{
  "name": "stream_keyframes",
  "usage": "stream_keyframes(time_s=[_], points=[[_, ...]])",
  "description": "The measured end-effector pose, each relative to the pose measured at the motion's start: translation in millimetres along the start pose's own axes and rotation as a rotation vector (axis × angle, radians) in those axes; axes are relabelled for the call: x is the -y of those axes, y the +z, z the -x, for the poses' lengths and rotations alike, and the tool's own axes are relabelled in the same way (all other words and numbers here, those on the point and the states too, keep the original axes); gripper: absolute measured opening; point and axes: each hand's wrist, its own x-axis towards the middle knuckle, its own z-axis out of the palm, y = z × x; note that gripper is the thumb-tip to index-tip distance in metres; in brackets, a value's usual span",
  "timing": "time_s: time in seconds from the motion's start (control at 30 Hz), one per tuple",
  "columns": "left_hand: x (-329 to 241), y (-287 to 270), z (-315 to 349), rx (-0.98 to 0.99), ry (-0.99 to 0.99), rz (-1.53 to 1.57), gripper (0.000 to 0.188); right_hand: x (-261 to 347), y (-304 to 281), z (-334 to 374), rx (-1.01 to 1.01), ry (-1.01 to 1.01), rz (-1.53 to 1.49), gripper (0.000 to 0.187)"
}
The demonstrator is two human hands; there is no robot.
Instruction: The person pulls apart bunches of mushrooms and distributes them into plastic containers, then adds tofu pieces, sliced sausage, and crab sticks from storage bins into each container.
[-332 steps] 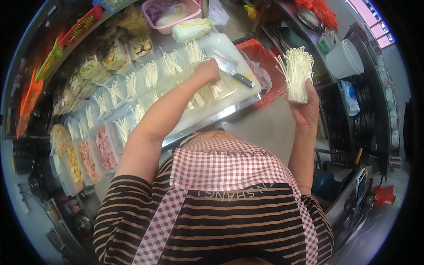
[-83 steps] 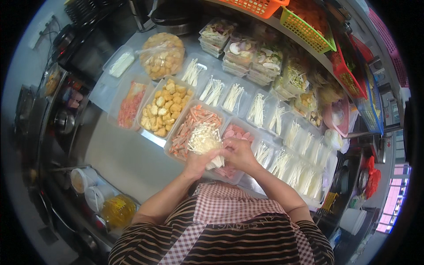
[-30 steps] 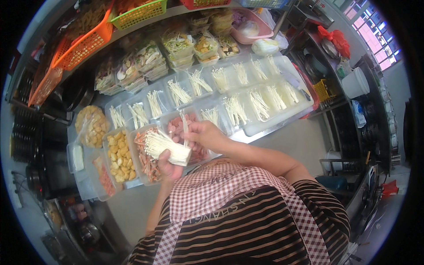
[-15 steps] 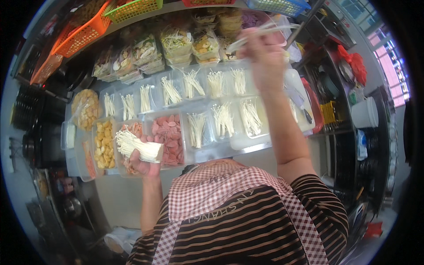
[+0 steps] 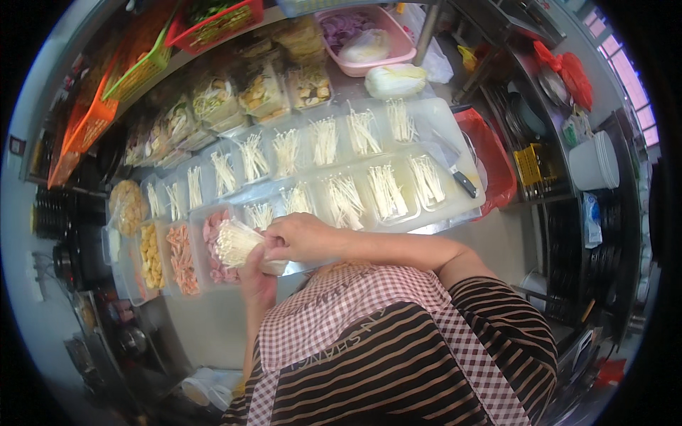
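Observation:
A thick bunch of white enoki mushrooms (image 5: 236, 243) rests in my left hand (image 5: 257, 280), whose fingers are closed around its lower part. The caps point left, over a tub of pink slices (image 5: 215, 226) that the bunch partly hides. My right hand (image 5: 302, 238) has its fingers pinched together at the base end of the bunch, close to my left fingertips. Beyond my hands, two rows of clear plastic tubs each hold a small bundle of enoki (image 5: 344, 201). To the left stand tubs of orange-pink sticks (image 5: 182, 259) and yellow fried pieces (image 5: 150, 255).
A black-handled knife (image 5: 463, 182) lies on the white cutting board (image 5: 444, 117) at right, beside a red-lined bin (image 5: 490, 163). Behind are stacked filled tubs (image 5: 213, 99), a napa cabbage (image 5: 396, 82) and a pink basin (image 5: 408, 50). Coloured baskets (image 5: 91, 135) hang over the far-left edge.
My right hand has come down from the far right, where it held a blurred pale thing, to the enoki bunch in my left hand. The view has shifted to the right.

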Motion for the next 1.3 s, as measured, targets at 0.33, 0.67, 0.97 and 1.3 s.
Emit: stream_keyframes(time_s=[0.33, 0.67, 0.97, 1.3], points=[[39, 52, -9, 0.13, -0.053, -0.265, 0.043, -23, -24, 49, -0.222, 0.135, 0.018, 0.019], [53, 27, 0, 0.142, -0.204, -0.194, 0.043, -24, 1, 76, -0.381, 0.199, -0.147, 0.015], [50, 56, 7, 0.221, -0.074, 0.016, 0.037, -7, -50, 78, -0.438, 0.209, -0.243, 0.011], [76, 129, -15, 0.365, -0.057, 0.507, 0.04, -112, -277, 94, -0.711, 0.302, -0.274, 0.02]])
